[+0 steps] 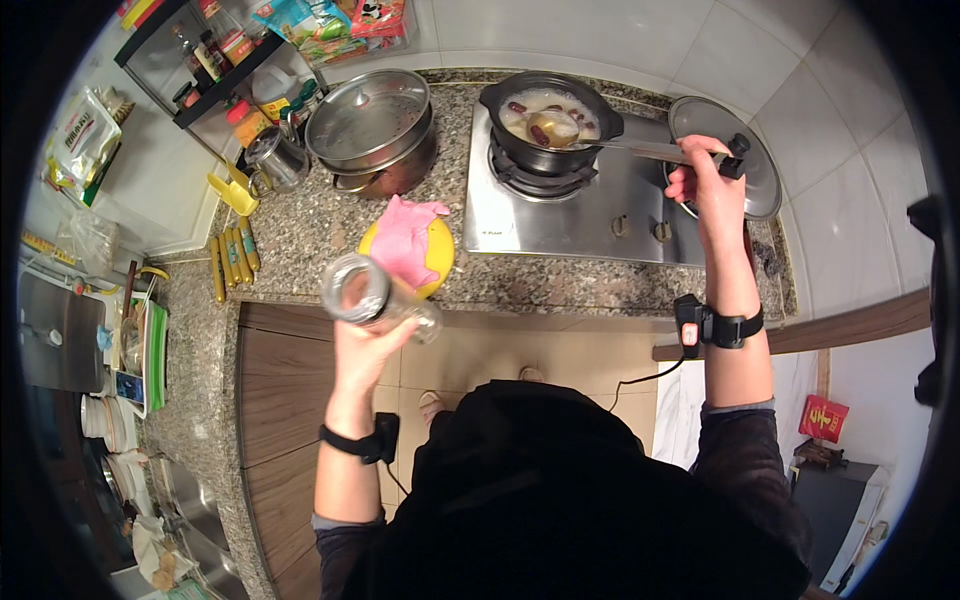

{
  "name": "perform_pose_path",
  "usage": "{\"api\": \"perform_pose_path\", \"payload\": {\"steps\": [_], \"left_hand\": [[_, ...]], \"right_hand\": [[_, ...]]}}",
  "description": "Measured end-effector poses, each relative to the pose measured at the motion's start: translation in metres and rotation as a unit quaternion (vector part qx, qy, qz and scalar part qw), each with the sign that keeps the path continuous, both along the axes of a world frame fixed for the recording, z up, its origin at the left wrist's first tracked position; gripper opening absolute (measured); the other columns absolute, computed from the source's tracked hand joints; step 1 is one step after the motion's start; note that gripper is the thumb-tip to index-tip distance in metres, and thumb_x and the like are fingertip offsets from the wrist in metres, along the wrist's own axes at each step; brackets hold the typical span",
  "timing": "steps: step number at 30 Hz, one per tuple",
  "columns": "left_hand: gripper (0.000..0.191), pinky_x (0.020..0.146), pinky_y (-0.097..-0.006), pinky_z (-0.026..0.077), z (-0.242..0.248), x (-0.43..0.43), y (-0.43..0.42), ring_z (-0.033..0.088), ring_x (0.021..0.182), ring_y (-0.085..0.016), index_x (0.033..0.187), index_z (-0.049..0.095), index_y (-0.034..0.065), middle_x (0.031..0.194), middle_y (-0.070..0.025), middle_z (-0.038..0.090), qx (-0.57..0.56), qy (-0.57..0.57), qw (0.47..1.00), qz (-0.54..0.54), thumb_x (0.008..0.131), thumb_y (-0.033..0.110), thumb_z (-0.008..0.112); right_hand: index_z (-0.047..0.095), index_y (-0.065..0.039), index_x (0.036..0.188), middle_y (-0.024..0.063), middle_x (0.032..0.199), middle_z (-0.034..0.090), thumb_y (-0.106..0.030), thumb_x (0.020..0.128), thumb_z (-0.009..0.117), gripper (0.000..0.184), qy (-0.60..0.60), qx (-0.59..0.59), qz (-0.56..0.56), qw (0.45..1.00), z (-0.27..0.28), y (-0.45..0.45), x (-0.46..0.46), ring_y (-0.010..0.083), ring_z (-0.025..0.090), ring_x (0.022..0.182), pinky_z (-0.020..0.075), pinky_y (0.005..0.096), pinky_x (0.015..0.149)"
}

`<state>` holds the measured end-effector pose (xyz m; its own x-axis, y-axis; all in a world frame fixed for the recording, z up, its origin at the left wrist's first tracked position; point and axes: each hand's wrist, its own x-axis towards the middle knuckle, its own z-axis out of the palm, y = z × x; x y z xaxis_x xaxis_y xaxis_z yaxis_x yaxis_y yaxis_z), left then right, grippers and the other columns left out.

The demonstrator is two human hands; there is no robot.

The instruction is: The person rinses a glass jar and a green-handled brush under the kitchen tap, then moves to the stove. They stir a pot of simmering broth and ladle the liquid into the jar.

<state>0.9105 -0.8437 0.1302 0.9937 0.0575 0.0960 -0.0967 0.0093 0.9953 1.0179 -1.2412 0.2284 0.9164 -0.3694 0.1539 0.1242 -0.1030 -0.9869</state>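
Observation:
In my right hand [709, 176] is the handle of a metal ladle [637, 148]. Its bowl rests in a black pot [551, 152] of whitish liquid with dark red pieces that look like dates, on the left burner of the gas stove [577, 221]. My left hand [371, 345] grips a clear jar or bottle [382, 300], somewhat blurred, with its wide rim towards the upper left, by the counter's front edge. Just behind it a pink cloth [409, 240] lies over a round yellow thing [444, 259]. The jar's contents cannot be made out.
A lidded steel steamer pot [375, 161] stands left of the stove, beside a metal pitcher [277, 159]. Several yellow packaged sticks [231, 259] lie farther left. A glass lid [750, 176] leans behind my right hand. A rack [232, 79] of bottles is at the upper left.

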Motion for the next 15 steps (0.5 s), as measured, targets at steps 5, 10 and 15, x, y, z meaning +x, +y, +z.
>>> {"api": "perform_pose_path", "payload": {"steps": [5, 10, 15], "left_hand": [[0.067, 0.094, -0.0318, 0.046, -0.012, 0.035, -0.084, 0.056, 0.106, -0.014, 0.125, 0.05, 0.0015, 0.116, -0.0055, 0.058, -0.003, 0.005, 0.999, -0.037, 0.066, 0.002, 0.082], [0.066, 0.094, -0.0315, 0.046, -0.022, 0.074, -0.116, 0.057, 0.106, -0.015, 0.123, 0.051, -0.0011, 0.116, -0.0073, 0.059, 0.03, -0.04, 0.998, -0.044, 0.066, 0.004, 0.083], [0.066, 0.094, -0.0309, 0.045, -0.039, 0.108, -0.13, 0.056, 0.105, -0.014, 0.124, 0.05, -0.0011, 0.114, -0.0058, 0.058, 0.035, -0.058, 0.997, -0.039, 0.067, 0.004, 0.083]], "right_hand": [[0.065, -0.003, 0.096, 0.0061, 0.062, 0.061, -0.019, 0.091, 0.065, 0.016, -0.013, -0.018, 0.037, 0.999, -0.01, -0.012, 0.007, 0.0108, 0.059, 0.049, 0.0439, 0.0222, 0.044], [0.064, -0.002, 0.095, 0.0045, 0.064, 0.06, -0.017, 0.09, 0.065, 0.016, -0.019, -0.013, 0.045, 0.999, -0.016, -0.017, 0.01, 0.0098, 0.059, 0.05, 0.0441, 0.0213, 0.045], [0.063, -0.002, 0.095, 0.0038, 0.068, 0.06, -0.014, 0.089, 0.066, 0.014, -0.024, -0.031, 0.054, 0.998, -0.022, -0.012, 0.009, 0.0093, 0.058, 0.052, 0.0462, 0.0218, 0.046]]}}
